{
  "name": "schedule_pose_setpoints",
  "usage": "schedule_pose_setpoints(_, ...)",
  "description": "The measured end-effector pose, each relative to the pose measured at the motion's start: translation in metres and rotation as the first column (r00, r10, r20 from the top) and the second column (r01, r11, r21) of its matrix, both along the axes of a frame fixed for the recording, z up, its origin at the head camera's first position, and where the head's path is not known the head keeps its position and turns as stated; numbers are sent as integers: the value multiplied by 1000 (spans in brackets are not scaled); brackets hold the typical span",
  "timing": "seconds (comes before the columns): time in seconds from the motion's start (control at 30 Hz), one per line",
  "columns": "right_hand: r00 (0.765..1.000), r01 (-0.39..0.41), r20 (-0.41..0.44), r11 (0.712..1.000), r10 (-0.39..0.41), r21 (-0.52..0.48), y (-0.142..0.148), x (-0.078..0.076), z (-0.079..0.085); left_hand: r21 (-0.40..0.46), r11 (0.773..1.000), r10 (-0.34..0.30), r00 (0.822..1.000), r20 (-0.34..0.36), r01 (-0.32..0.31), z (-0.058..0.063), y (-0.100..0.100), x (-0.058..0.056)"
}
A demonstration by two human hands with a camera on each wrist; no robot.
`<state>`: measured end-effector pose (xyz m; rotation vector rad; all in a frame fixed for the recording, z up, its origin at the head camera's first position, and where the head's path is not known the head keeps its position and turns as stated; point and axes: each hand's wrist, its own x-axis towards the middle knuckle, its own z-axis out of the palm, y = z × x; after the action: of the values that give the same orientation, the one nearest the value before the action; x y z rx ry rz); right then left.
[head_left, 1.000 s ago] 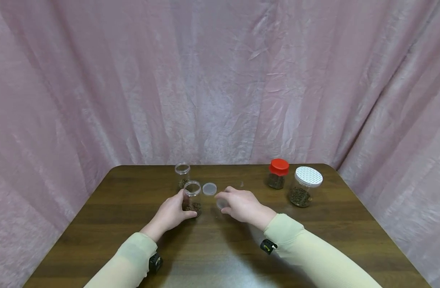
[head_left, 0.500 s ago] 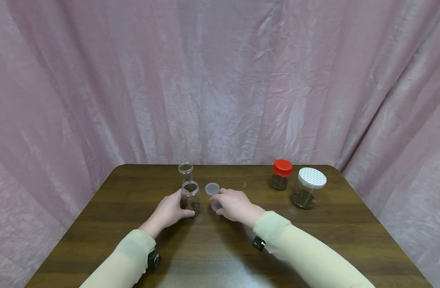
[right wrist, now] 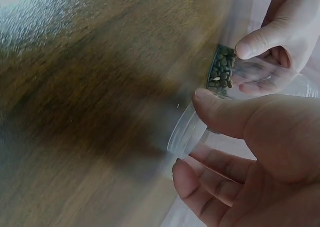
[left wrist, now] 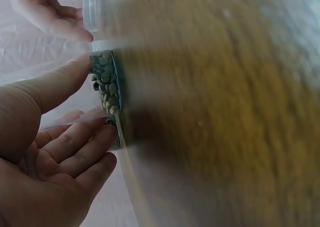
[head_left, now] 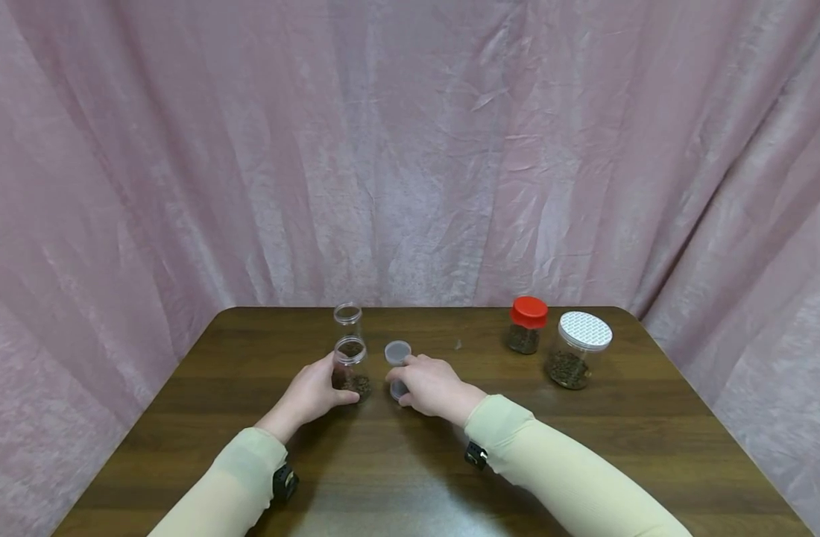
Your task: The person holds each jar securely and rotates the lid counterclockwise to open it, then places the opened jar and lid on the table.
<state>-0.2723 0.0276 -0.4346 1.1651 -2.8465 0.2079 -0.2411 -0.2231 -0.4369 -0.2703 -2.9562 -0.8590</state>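
Observation:
My left hand (head_left: 309,391) curls round a clear open jar (head_left: 355,384), thumb in front and fingers behind. The jar stands upright, its bottom part filled with small greenish-brown pellets (left wrist: 106,79). To the right of it, low over the table, my right hand (head_left: 433,384) holds a clear shallow lid (right wrist: 187,132) by its edges between thumb and fingers. Just beyond that hand lies a second round translucent lid (head_left: 398,353). Another open clear jar (head_left: 348,317) stands right behind the gripped one, which partly hides its pellets.
On the right of the wooden table (head_left: 383,477) stand a small jar with a red lid (head_left: 529,312) and a wider jar with a white patterned lid (head_left: 584,330), both part filled. A pink curtain (head_left: 410,149) hangs behind the table's far edge.
My right hand has moved left with the lid, closer to the gripped jar. The left hand keeps its hold on the jar. The head view has shifted slightly.

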Motion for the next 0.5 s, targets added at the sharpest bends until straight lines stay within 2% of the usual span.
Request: schedule_pose_setpoints(0.5,1000,-10,-7,1000,9,-17,0,-3,-7,-2,1000,9,1000,26,-9,-2,-3,-1)
